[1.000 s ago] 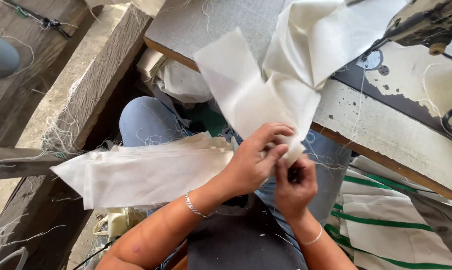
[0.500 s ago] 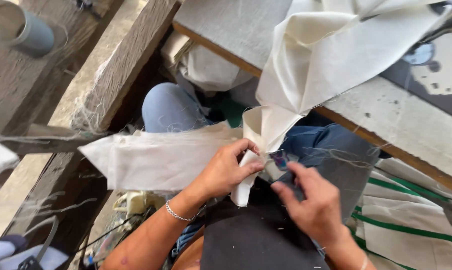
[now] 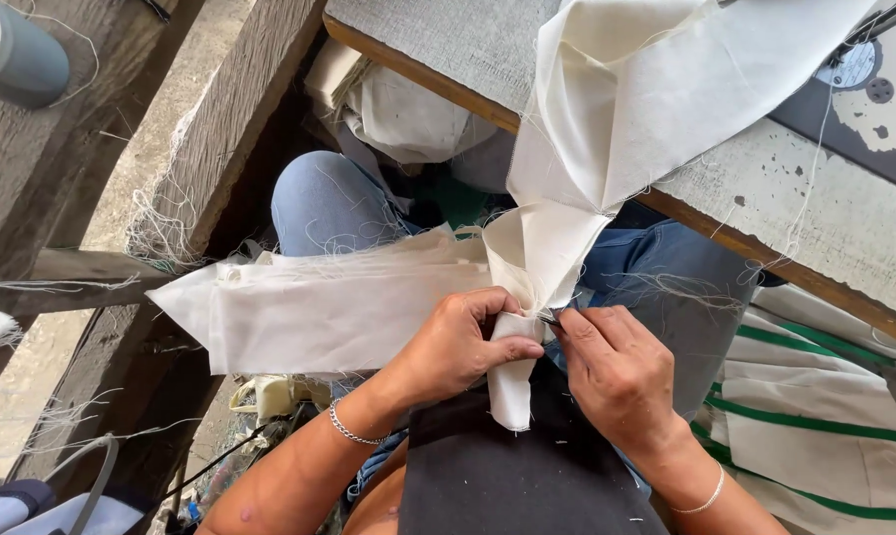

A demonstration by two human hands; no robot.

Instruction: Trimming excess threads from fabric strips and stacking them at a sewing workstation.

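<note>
A long strip of cream fabric (image 3: 626,109) hangs from the sewing table down to my lap, where it meets a flat folded cream piece (image 3: 319,307) spread across my left knee. My left hand (image 3: 463,347) pinches the fabric where the two pieces join, thumb on top. My right hand (image 3: 616,372) holds a small dark metal tool (image 3: 550,319), probably thread snips, with its tip at the pinched fabric. Both wrists carry thin bracelets.
A grey sewing table with a wooden edge (image 3: 726,233) runs across the top right. White fabric with green stripes (image 3: 825,426) lies at the right. Wooden beams (image 3: 210,129) draped with loose threads stand on the left, a grey cylinder (image 3: 22,59) at top left.
The hands have come lower and closer to the body. The right hand has closed in on the fabric by the left thumb, and the hanging strip now reaches down to the grip.
</note>
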